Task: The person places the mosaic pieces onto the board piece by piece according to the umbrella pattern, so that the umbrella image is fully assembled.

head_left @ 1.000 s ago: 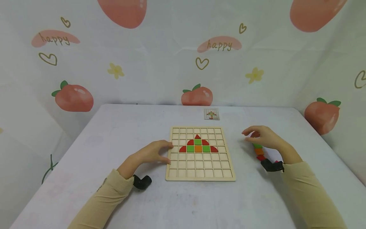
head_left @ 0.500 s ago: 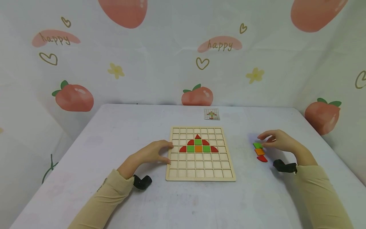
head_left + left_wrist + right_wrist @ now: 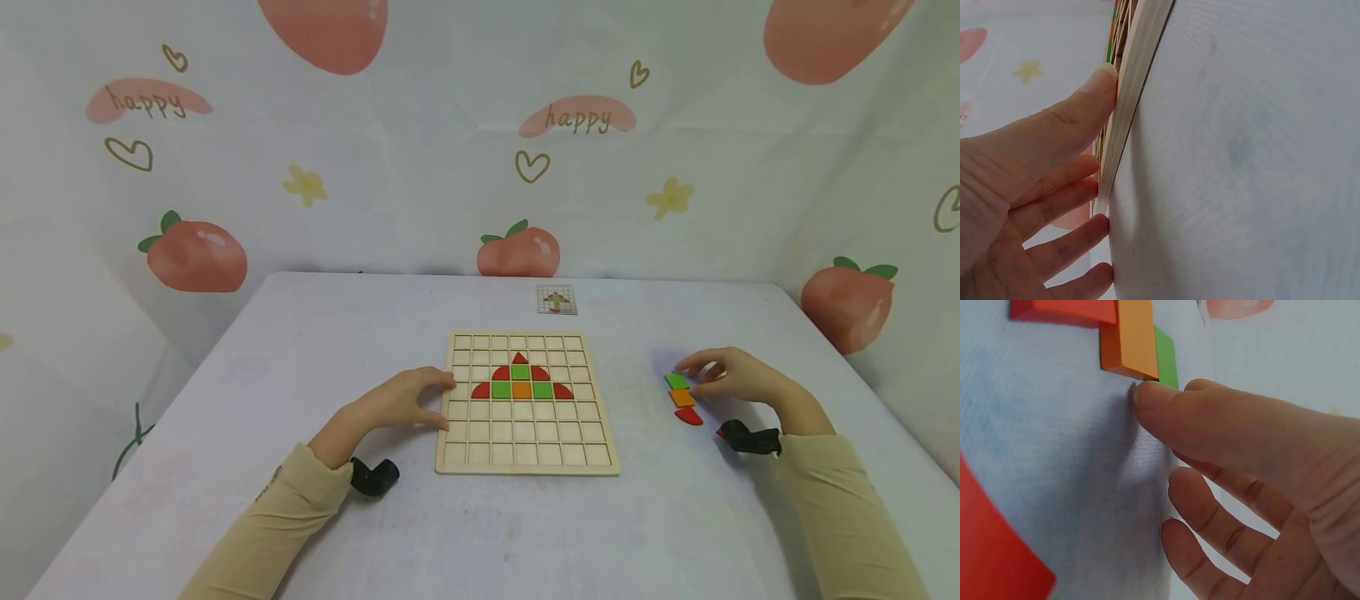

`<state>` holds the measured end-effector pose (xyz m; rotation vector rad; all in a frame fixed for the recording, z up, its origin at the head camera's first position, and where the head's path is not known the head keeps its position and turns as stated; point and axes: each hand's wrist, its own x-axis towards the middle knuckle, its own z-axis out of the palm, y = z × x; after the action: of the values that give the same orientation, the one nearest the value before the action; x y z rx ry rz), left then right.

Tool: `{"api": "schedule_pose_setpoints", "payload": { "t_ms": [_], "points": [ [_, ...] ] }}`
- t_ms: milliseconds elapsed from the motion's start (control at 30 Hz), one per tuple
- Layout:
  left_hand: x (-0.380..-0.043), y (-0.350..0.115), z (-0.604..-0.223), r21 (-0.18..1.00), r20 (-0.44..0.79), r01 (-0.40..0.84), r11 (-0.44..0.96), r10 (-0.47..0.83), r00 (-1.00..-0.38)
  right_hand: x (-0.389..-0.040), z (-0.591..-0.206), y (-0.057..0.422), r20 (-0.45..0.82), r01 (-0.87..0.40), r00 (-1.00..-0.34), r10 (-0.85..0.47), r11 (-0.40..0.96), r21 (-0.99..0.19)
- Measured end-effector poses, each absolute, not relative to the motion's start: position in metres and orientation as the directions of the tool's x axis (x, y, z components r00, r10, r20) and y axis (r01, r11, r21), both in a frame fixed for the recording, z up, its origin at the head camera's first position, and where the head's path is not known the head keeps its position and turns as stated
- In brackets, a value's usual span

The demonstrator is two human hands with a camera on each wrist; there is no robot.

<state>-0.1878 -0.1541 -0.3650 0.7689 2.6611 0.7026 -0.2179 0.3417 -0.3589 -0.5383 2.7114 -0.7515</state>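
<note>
A wooden grid board (image 3: 525,454) lies on the table, its upper cells filled with red, green and orange pieces around an orange square (image 3: 521,390). My left hand (image 3: 397,400) rests on the board's left edge, thumb at the near part and fingers farther along. To the right, a green square tile (image 3: 677,381), an orange square tile (image 3: 682,398) and a red quarter-circle tile (image 3: 688,416) lie in a line. My right hand (image 3: 742,377) is over them, index fingertip at the green tile's far edge and thumb (image 3: 1160,403) close beside the green and orange tiles.
A small pattern card (image 3: 557,300) lies behind the board. Another red piece (image 3: 997,550) lies near the right wrist, mostly hidden by the black wrist camera (image 3: 750,437) in the head view. A fruit-printed cloth (image 3: 420,167) hangs behind the table.
My right hand has moved right, then slightly nearer, bringing its fingertips to the green tile and uncovering the line of tiles. The left hand and the board stay put.
</note>
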Motion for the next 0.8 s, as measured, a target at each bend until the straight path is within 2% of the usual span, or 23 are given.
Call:
{"api": "schedule_pose_setpoints", "payload": {
  "t_ms": [800],
  "points": [
    [-0.1882,-0.152,-0.3637,0.532,-0.139,0.415,0.738,0.559,-0.817,-0.2185,-0.3608,0.3379,-0.182,-0.262,-0.895,-0.407,0.81,-0.525]
  ]
}}
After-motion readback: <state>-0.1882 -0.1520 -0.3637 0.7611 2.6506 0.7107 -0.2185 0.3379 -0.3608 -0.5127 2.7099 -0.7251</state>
